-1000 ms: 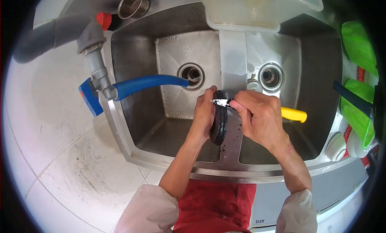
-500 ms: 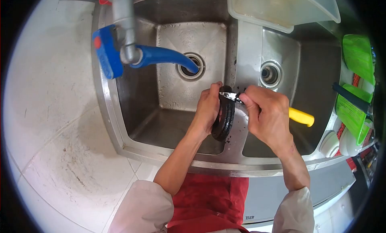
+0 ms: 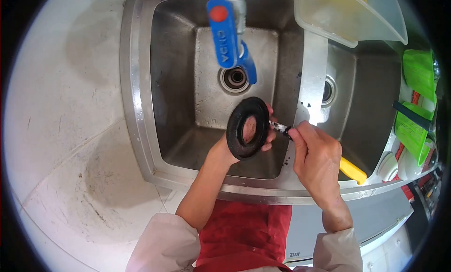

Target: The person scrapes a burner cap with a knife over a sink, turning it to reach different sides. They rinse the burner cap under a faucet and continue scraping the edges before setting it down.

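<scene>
My left hand (image 3: 226, 152) holds a black ring (image 3: 234, 131), thick-rimmed like a stove burner ring, over the left sink basin. Its flat face is turned up toward me, and part of my palm shows through the hole. Some fingertips wrap behind its right edge. My right hand (image 3: 317, 158) is closed round a knife with a yellow handle (image 3: 352, 170). The short blade, smeared with black residue, points left at the ring's right edge. Whether the tip touches the ring is hard to make out.
The steel sink has a left basin (image 3: 206, 98) and a right basin (image 3: 361, 98), with black crumbs on the divider (image 3: 310, 79). A blue-handled tap (image 3: 223, 37) overhangs the left drain. A translucent bin (image 3: 329, 18) stands behind; green scoops (image 3: 416, 131) line the right edge.
The ring has tilted from edge-on to showing its face, and my left hand has turned behind it. The knife has shifted slightly lower with my right hand. The camera view has shifted.
</scene>
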The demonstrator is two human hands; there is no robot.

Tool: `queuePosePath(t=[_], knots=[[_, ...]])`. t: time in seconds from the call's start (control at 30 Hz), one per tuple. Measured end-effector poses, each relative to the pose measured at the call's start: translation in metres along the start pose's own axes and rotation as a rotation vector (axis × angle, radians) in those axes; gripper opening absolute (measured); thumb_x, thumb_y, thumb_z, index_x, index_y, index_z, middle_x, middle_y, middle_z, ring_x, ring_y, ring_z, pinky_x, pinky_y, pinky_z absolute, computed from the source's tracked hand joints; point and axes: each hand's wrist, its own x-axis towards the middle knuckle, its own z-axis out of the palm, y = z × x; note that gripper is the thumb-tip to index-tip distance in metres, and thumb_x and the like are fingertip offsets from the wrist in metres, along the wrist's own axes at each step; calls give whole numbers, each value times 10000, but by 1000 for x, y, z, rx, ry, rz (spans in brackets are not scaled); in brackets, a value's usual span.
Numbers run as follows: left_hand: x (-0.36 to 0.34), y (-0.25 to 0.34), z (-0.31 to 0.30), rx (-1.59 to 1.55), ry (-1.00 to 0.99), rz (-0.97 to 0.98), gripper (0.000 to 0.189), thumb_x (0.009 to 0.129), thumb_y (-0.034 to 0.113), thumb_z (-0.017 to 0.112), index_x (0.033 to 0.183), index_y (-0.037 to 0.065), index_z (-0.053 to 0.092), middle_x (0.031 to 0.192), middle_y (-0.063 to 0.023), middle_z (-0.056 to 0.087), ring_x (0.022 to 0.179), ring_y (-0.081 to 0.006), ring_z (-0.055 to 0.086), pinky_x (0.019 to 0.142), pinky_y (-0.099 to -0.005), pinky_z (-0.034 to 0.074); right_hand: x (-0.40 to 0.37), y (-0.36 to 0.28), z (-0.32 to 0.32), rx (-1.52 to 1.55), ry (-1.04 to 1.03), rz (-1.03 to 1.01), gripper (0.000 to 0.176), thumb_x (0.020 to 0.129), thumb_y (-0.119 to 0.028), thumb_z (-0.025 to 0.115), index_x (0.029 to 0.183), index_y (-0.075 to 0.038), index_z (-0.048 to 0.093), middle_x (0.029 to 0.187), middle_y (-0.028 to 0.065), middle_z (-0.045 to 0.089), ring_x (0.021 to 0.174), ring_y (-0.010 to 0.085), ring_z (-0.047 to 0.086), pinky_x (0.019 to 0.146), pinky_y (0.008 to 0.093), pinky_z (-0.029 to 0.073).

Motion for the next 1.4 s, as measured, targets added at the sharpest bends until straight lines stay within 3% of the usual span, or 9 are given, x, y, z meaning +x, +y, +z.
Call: queuePosePath(t=[0.13, 0.2, 0.3, 0.73, 0.9, 1.03, 1.13, 1.3, 1.4], knots=[[-19, 23, 5, 127, 95, 136, 765, 981, 576, 499, 1475, -2, 415, 1350, -233, 525, 1161, -410, 609, 821, -534, 575, 3, -23, 16, -10, -34, 105, 145, 957, -160, 659, 876, -68, 583, 733, 126, 646, 628, 390, 648, 544, 480, 492], [-29, 39, 9, -230, -29, 78, 920, 952, 683, 465, 1533, -19, 342, 1433, -261, 476, 1232, -436, 569, 926, -624, 524, 6, -30, 27, 39, -36, 137, 108, 961, -142, 647, 903, -70, 589, 759, 133, 659, 643, 392, 655, 557, 483, 496], [-42, 52, 3, -251, -253, 145, 1009, 923, 772, 371, 1591, 25, 257, 1553, -294, 355, 1402, -470, 409, 1073, -685, 388, 11, -45, 37, 233, -11, 212, 47, 969, -102, 622, 967, -67, 593, 818, 153, 680, 699, 404, 668, 588, 495, 499], [-53, 68, 5, -286, 219, 345, 760, 969, 571, 448, 1506, 34, 431, 1538, -243, 428, 1377, -349, 455, 1112, -506, 405, 58, -81, 93, -34, 119, 191, 84, 917, -104, 647, 970, -68, 594, 882, 149, 685, 717, 391, 695, 602, 478, 550], [-58, 75, -1, -384, 12, 288, 787, 963, 584, 434, 1520, 29, 393, 1460, -162, 514, 1326, -333, 507, 1112, -467, 411, 58, -97, 102, -92, 121, 169, 48, 926, -102, 639, 942, -69, 609, 897, 120, 665, 720, 372, 675, 599, 463, 530], [-53, 74, 0, 152, 208, 449, 669, 986, 464, 411, 1491, 29, 464, 1434, -203, 545, 1205, -302, 611, 1067, -423, 446, 52, -109, 106, -244, 225, -89, 121, 790, -119, 644, 875, -127, 559, 773, 28, 555, 560, 195, 636, 499, 339, 524], [-55, 78, 9, 91, 201, 468, 686, 975, 457, 415, 1495, 11, 450, 1434, -193, 550, 1217, -293, 605, 1016, -401, 490, 40, -109, 103, -171, 140, -190, 136, 764, -121, 651, 846, -129, 543, 768, 18, 546, 570, 176, 624, 488, 327, 498], [-57, 90, 2, 475, 301, 573, 813, 886, 403, 506, 1559, -28, 353, 1420, -166, 576, 1155, -221, 618, 875, -315, 544, 30, -91, 87, -38, -13, -173, 154, 751, -68, 672, 845, -120, 562, 756, 41, 567, 580, 259, 635, 507, 397, 497], [-59, 92, 3, 589, 264, 585, 807, 883, 399, 515, 1550, -33, 373, 1413, -159, 589, 1152, -201, 614, 849, -275, 518, 59, -81, 77, -59, 153, -124, 134, 789, -49, 682, 864, -107, 587, 751, 55, 599, 607, 309, 653, 517, 415, 506]])
